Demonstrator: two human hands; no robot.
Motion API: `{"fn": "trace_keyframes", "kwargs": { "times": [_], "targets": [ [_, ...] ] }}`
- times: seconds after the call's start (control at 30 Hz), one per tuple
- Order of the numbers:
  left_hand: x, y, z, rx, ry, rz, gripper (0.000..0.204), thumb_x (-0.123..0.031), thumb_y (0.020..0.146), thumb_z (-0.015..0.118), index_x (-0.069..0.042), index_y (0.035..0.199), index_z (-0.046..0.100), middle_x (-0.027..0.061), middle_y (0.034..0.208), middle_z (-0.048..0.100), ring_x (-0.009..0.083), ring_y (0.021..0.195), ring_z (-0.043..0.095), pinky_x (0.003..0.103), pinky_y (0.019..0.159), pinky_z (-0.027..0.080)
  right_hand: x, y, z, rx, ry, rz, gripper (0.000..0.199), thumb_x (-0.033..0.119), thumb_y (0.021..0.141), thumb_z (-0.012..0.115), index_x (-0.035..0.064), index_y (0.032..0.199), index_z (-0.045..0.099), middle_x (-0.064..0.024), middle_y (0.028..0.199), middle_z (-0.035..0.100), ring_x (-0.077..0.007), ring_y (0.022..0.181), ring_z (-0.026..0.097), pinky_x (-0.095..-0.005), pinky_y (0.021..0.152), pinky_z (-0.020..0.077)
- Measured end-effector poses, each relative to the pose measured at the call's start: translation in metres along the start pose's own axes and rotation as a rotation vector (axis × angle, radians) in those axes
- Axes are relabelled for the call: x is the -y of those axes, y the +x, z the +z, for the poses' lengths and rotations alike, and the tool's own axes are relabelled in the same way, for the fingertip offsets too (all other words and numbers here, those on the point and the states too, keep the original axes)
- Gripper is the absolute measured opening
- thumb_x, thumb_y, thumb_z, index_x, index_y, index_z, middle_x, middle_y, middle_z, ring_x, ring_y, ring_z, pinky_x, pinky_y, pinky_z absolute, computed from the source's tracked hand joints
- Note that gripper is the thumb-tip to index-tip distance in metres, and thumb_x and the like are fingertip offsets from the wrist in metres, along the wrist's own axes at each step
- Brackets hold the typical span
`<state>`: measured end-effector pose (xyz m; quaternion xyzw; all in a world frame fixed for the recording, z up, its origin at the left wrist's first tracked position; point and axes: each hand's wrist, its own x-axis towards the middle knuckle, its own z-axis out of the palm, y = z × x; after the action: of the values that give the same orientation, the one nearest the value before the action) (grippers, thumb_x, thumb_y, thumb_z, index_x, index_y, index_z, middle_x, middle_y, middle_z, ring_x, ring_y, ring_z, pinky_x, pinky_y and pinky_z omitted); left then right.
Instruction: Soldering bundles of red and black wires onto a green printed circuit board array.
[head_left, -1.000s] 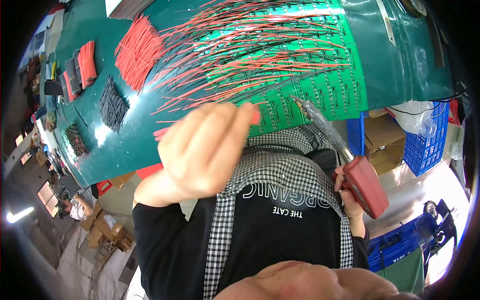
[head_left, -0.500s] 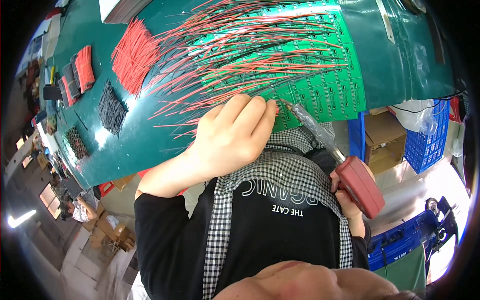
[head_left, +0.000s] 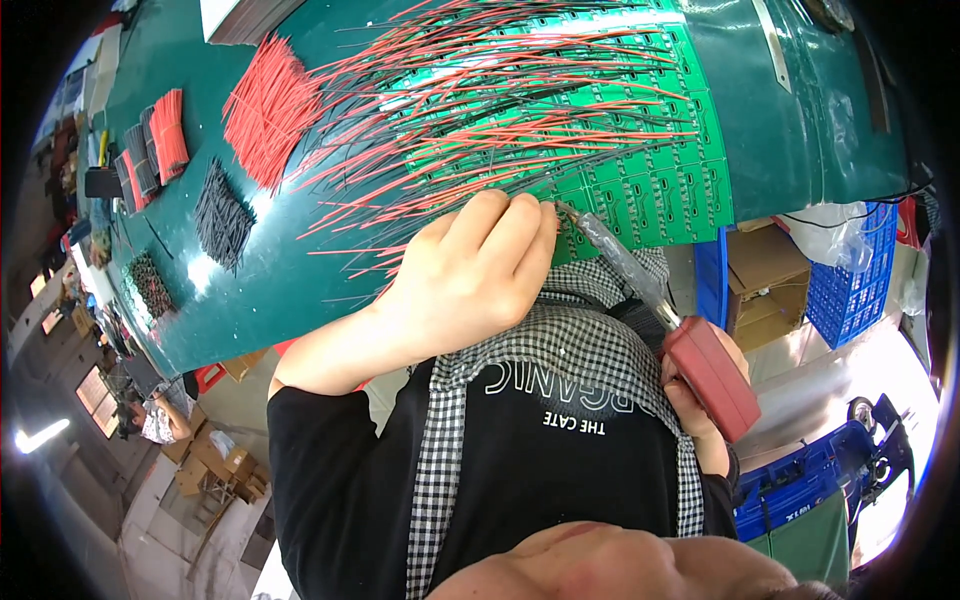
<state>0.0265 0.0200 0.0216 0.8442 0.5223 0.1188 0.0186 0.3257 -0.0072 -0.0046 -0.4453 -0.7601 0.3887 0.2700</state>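
Green counter (head_left: 270,300) with circuit boards (head_left: 650,205): left hand (head_left: 475,262), fingers curled, pinch hidden; right hand (head_left: 690,407), fingers around soldering iron (head_left: 712,378)

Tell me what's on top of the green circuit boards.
Red and black wires fan across the green circuit boards, and the left hand covers part of their near edge. Whatever lies under that hand is hidden.
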Motion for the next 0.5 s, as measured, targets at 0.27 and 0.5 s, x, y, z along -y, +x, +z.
{"fn": "trace_keyframes", "kwargs": {
  "times": [0.27,0.5],
  "targets": [
    [0.001,0.0,0.0,0.013,0.014,0.011,0.034,-0.005,0.064,0.066,0.001,0.098,0.065,0.0072,0.09,0.058,0.0175,0.073,0.058,0.027,0.057,0.049,-0.011,-0.029,0.001,-0.046,0.249,0.255,0.058,0.012,0.067,0.081,-0.0033,0.117,0.055,-0.0136,0.094,0.068,-0.0271,0.077,0.069,-0.0319,0.069,0.0536],
    [-0.001,0.004,-0.004,-0.059,-0.102,-0.029,0.035,-0.001,0.062,0.067,0.004,0.097,0.066,0.0088,0.089,0.06,0.0199,0.074,0.061,0.029,0.059,0.052,-0.014,-0.031,-0.006,-0.031,0.288,0.335,0.041,0.013,0.065,0.079,0.0029,0.103,0.065,-0.0142,0.096,0.067,-0.0311,0.08,0.067,-0.0343,0.071,0.0536]
  ]
}}
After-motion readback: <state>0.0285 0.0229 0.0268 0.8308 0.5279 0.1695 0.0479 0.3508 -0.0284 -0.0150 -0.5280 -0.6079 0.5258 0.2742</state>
